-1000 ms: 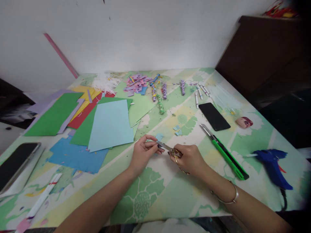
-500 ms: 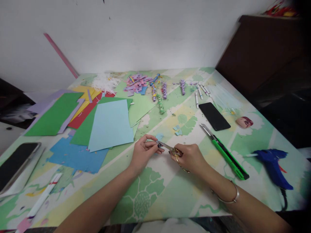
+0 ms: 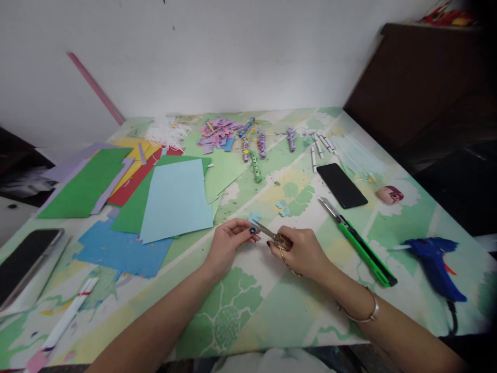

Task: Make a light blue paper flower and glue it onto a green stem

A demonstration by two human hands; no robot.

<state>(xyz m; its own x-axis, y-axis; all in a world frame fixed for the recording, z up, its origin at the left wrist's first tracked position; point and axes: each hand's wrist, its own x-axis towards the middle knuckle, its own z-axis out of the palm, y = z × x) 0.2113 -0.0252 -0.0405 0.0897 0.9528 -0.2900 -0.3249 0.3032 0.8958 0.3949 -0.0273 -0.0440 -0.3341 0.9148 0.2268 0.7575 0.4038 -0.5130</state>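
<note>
My right hand [image 3: 306, 252] is closed around the handles of a pair of scissors [image 3: 268, 231], whose blades point left toward my other hand. Thumb and fingers of my left hand [image 3: 235, 241] are pinched together right beside the scissor tips; whatever is between them is too small and hidden to name. A light blue paper scrap [image 3: 254, 216] lies just beyond those fingertips. Farther right are a few small light blue cut pieces [image 3: 284, 210] on the patterned tablecloth [image 3: 248, 311].
Colored sheets, a light blue one [image 3: 176, 199] on top, lie to the left. Rolled paper tubes [image 3: 262, 144] and a scrap pile [image 3: 219, 133] sit at the back. A green utility knife [image 3: 367, 251], black phone [image 3: 341, 185] and blue glue gun [image 3: 433, 264] lie right.
The scissor blades have drawn slightly away from my left fingertips and their tip angles a little higher. Both hands stay in nearly the same place.
</note>
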